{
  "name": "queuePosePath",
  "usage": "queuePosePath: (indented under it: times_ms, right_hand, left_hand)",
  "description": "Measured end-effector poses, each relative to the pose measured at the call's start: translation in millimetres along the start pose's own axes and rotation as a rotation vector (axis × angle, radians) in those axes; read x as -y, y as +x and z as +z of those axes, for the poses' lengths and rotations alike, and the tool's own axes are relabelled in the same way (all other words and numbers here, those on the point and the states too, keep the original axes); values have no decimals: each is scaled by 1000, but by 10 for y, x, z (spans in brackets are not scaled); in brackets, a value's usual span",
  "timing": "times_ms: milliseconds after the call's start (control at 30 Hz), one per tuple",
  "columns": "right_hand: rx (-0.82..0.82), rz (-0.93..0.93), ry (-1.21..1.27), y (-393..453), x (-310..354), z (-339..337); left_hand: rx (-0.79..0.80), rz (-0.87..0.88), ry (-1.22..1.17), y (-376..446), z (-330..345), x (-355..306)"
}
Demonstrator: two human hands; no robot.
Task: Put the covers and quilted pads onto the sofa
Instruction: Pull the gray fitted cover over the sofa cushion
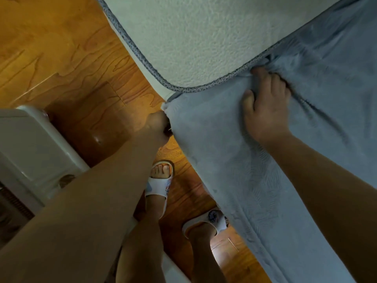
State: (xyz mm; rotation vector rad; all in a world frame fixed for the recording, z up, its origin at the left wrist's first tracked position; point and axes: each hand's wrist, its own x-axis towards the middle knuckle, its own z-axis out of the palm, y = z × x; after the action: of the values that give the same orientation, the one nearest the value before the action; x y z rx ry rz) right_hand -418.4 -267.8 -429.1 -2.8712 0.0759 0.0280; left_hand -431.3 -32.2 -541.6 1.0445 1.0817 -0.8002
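From the head view, the blue cover [234,160] drapes over the sofa edge beneath the white quilted pad [204,37]. The left hand [158,124] grips the cover's corner; the right hand [265,107] curls its fingertips into the cover at the pad's trim.

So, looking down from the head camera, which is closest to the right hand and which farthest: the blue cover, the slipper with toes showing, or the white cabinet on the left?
From the right hand:
1. Blue cover, right under the hand, which is touching it.
2. Slipper, lower left on the wooden floor.
3. White cabinet, at the far left edge.
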Motion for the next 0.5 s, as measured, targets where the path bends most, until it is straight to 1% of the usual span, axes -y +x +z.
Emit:
queuePosePath:
  times_ms: [67,133,167,200,233,267,300,367,400,433,467,500]
  right_hand:
    - [15,2,-18,12,7,1]
    - [39,18,-40,15,3,-13]
    - [55,32,-43,4,7,-20]
    - [69,47,-39,3,23,-28]
    - [88,57,-34,17,33,-38]
    - [125,61,-22,50,53,-82]
    - [177,57,11,101,72,-154]
    - [293,56,165,210,67,-358]
    - [344,77,257,220,49,-474]
    - [360,108,333,168,34,-585]
    - [341,147,374,55,9,-672]
    - [311,198,390,-109,-36,-739]
  left_hand:
    - [108,-11,-79,-242,7,109]
    - [153,-65,-159,-608,44,220]
    - [162,-60,-210,-792,78,253]
    - [149,-16,-230,-944,102,277]
    - [130,86,-188,-1086,116,298]
    - [84,234,-70,-1237,116,324]
    - [25,439,135,-1390,116,347]
    - [-52,950,730,-1572,59,398]
    - [-38,1157,1036,-1604,42,417]
    - [-7,1240,1288,-1617,33,426]
    - [-1,1213,1486,-1602,27,422]
    - [-22,1133,1642,-1594,40,402]
